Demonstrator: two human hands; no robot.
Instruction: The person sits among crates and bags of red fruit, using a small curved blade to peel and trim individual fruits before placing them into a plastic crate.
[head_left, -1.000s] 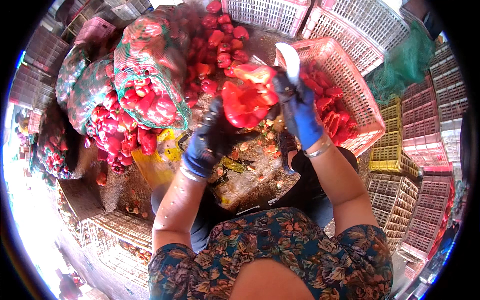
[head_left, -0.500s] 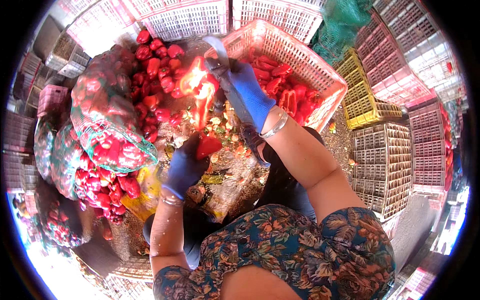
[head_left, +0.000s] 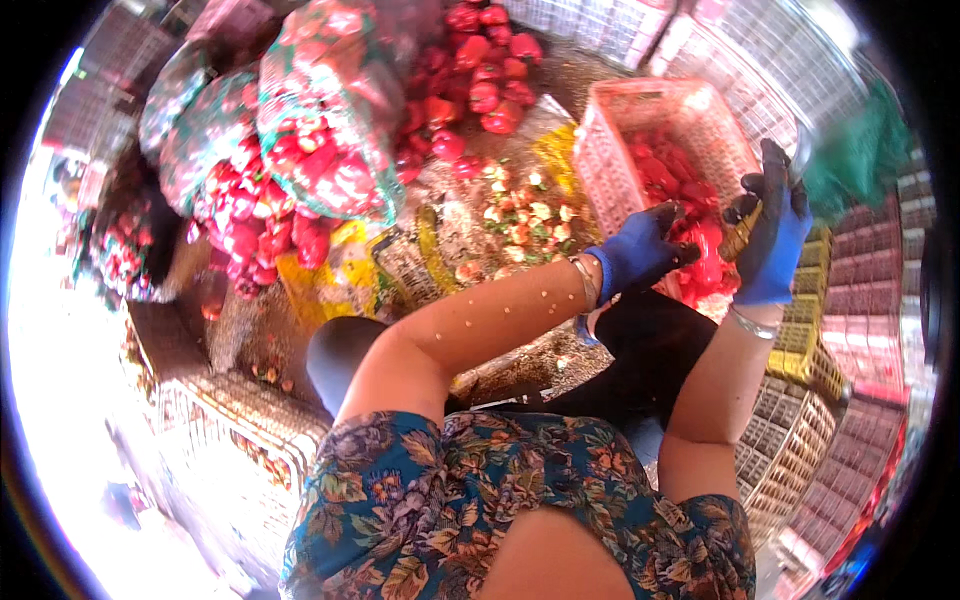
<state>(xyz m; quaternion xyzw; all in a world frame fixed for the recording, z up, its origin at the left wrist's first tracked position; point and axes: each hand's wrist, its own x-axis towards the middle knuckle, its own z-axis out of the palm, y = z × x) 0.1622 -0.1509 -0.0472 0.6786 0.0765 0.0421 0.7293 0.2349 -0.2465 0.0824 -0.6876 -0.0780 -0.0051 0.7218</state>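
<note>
Nearest is the person's own teal floral blouse [head_left: 400, 490], with dark-trousered knees beyond it. The left forearm, flecked with pale seeds, reaches across to the right, a silver bangle [head_left: 585, 282] at its wrist. The left hand [head_left: 640, 252], in a blue knit glove with a dark coating, is over the near left part of a pink plastic crate [head_left: 606, 165], fingers bent and pointing right, close to the cut red bell peppers [head_left: 706, 252] inside; whether it grips a piece, I cannot tell. Just to its right the right hand [head_left: 772, 240], gloved alike, is raised with its palm turned inward, closed around a knife [head_left: 802, 150] whose pale blade blurs past the fingers. The crate holds many more red pepper pieces. Left of it, pepper cores [head_left: 525, 225] lie scattered on the littered floor, near flattened yellow sacks [head_left: 345, 265]. Further left, a green mesh sack [head_left: 330, 130] bulges with red peppers, others spilling at its mouth, and beside it rises a heap of whole red bell peppers [head_left: 485, 75]. To the right, green netting [head_left: 860, 155] hangs above yellow crates [head_left: 800, 325]; pale slatted crates [head_left: 600, 28] stand along the back.
</note>
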